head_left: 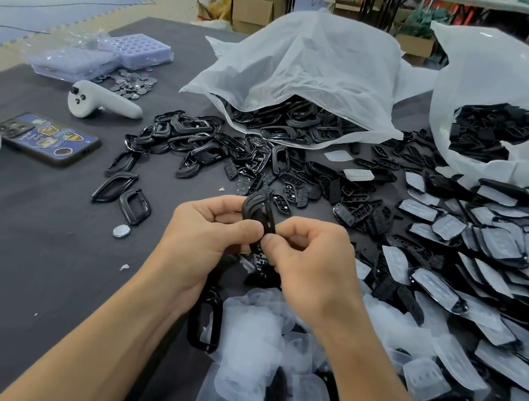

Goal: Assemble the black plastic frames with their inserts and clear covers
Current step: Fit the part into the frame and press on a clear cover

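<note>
Both hands up over the bench: left hand and right hand each pinch 1 black frame between thumb and curled fingers, standing it on edge. Beyond the frame, loose frames spill from a white bag; nearer than it lie clear covers; left of it, 1 coin cell
</note>
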A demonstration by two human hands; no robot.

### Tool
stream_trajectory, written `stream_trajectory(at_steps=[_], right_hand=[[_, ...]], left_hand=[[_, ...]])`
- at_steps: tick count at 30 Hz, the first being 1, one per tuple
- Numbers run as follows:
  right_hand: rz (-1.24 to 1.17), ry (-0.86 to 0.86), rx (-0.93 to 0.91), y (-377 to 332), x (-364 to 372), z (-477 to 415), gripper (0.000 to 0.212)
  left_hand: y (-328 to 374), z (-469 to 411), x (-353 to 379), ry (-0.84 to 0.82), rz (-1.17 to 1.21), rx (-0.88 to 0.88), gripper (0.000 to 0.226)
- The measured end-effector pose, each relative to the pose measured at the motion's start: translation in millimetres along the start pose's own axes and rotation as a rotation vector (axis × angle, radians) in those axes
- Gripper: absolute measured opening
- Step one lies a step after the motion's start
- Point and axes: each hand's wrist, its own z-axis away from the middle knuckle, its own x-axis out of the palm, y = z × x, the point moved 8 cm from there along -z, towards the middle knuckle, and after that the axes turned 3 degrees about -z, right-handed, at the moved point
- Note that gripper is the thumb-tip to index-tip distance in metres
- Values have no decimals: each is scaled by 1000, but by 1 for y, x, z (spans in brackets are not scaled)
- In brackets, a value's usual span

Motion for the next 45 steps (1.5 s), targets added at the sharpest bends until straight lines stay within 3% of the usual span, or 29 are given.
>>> stream_trajectory(at_steps=[4, 6, 9, 15, 19, 22, 26, 31, 35, 45], right_hand=[[144, 7, -28, 0, 3, 2, 21], [121, -18, -21, 1, 4, 2, 21], [-23, -113, 18, 0, 6, 0, 17], [-73, -205, 2, -7, 8, 0, 24], [-104, -233, 28, -5, 6, -2, 29], [-146, -114, -3, -3, 0, -2, 9], [-226, 87, -65, -8, -3, 1, 15], [-355, 20, 48, 0, -3, -3, 24], [-379, -4, 67, 0, -3, -4, 12], [-362, -62, 97, -3, -5, -2, 11]], left_hand=[[9, 4, 4, 25, -56, 124, 44], [11, 5, 8, -19, -84, 142, 41], [6, 5, 9, -93, 49, 10, 17], [3, 7, 11, -175, 85, -97, 32], [3, 9, 15, -222, 88, -108, 20], [4, 9, 15, -190, 80, -96, 17], [7, 9, 10, -100, 86, -48, 17], [10, 11, 10, -86, 2, -23, 20], [13, 12, 13, -142, -16, 43, 17], [1, 6, 11, -158, 69, -93, 21]])
